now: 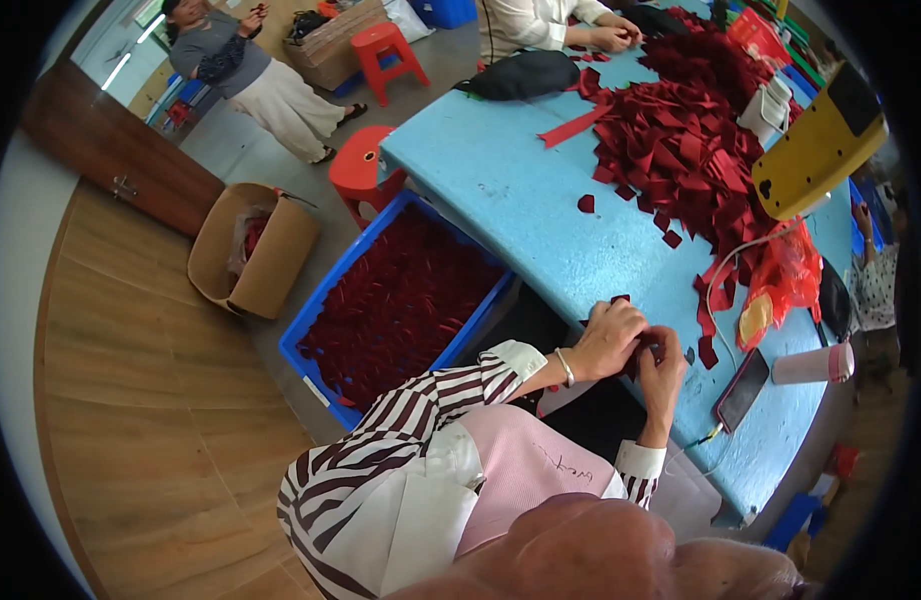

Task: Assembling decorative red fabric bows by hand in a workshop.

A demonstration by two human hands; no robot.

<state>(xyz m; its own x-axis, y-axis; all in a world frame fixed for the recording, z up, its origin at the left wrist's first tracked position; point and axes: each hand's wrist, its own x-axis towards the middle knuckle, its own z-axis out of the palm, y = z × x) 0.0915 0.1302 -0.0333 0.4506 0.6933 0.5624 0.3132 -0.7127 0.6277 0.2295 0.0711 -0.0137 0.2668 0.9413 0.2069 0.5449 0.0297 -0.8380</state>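
At the near edge of the blue table (pixel 500 190), my left hand (pixel 607 340) and my right hand (pixel 661 372) are close together. Both have bent fingers closed on a small dark red fabric piece (pixel 632 364), mostly hidden by the fingers. A bracelet circles my left wrist. Beyond my hands, a large heap of dark red fabric pieces (pixel 670 150) covers much of the table, with a few loose ones near its edge. To my left, a blue crate (pixel 302 338) is filled with similar dark red pieces.
Right of my hands lie a phone (pixel 742 390) with a cable, a pink tumbler (pixel 813 364) and a red plastic bag (pixel 798 265). A yellow device (pixel 820 140) stands behind them. Red stools (pixel 365 165), a cardboard box (pixel 275 250) and two other people are farther off.
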